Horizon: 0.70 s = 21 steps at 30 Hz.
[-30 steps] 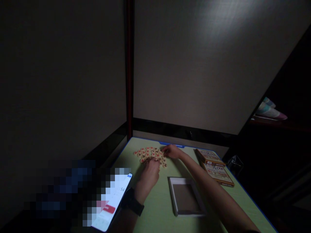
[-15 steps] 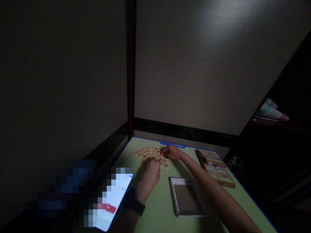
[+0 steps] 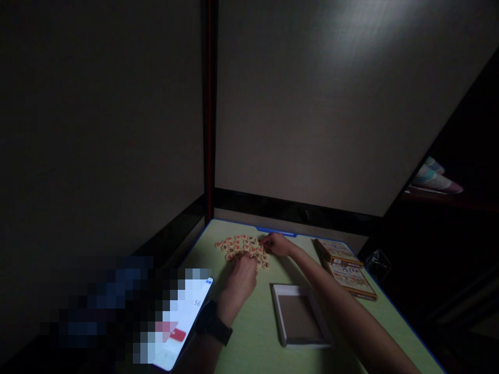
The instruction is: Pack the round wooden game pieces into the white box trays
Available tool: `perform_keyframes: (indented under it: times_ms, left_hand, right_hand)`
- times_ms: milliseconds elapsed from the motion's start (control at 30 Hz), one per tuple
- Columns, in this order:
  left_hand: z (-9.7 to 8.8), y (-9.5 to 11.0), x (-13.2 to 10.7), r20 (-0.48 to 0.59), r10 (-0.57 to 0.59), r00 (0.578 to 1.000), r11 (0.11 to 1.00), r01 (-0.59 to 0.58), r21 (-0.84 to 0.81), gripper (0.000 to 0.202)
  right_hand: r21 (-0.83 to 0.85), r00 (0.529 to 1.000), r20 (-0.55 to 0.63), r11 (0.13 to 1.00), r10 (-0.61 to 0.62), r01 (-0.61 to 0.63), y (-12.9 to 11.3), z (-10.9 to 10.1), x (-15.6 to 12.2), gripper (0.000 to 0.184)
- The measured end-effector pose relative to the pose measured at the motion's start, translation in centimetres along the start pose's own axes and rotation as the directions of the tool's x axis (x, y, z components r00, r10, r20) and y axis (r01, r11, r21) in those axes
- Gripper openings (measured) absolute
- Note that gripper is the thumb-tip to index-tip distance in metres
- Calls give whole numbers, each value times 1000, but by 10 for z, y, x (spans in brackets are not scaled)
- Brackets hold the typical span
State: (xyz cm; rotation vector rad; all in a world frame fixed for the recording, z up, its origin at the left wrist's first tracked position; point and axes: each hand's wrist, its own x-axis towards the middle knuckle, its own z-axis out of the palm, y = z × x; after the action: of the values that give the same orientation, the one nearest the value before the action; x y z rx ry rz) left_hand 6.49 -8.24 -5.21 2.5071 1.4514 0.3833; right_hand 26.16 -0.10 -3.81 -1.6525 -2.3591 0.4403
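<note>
Round wooden Chinese chess pieces with red or dark characters lie flat in a loose cluster toward the far left of the green table. My left hand, with a dark watch on its wrist, reaches over the near side of the cluster. Its fingers are bent closed onto a piece that they mostly cover. At the cluster's right edge is my right hand, its fingertips pinched together on a piece. The hand hides most of that piece. Below the hands lies an open shallow box part with white walls and a brown inside.
Two flat printed boxes overlap near the table's right edge. A lit phone stands at the lower left, partly blurred out. Walls close in behind and left of the table. A clear plastic bag hangs past the right edge.
The right fingers have shifted very slightly at the cluster's edge, and a piece by them sits a little differently. The left hand stays nearly still. The phone's displayed number has changed.
</note>
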Motion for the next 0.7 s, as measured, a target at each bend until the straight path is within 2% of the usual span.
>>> perform_keyframes:
  times_ms: [267, 467, 700]
  left_hand:
    - [-12, 10, -6, 8, 4, 1000, 1000, -4, -8, 33]
    - [-16, 16, -9, 19, 12, 1000, 1000, -12, 17, 31]
    - [-7, 36, -15, -76, 170, 983, 984, -164, 73, 28]
  right_hand:
    - [-13, 999, -5, 999, 40, -40, -3, -3, -4, 43]
    - [-85, 993, -62, 991, 98, -104, -4, -7, 9, 42]
    - [-129, 993, -53, 985, 108, -114, -14, -1, 24, 36]
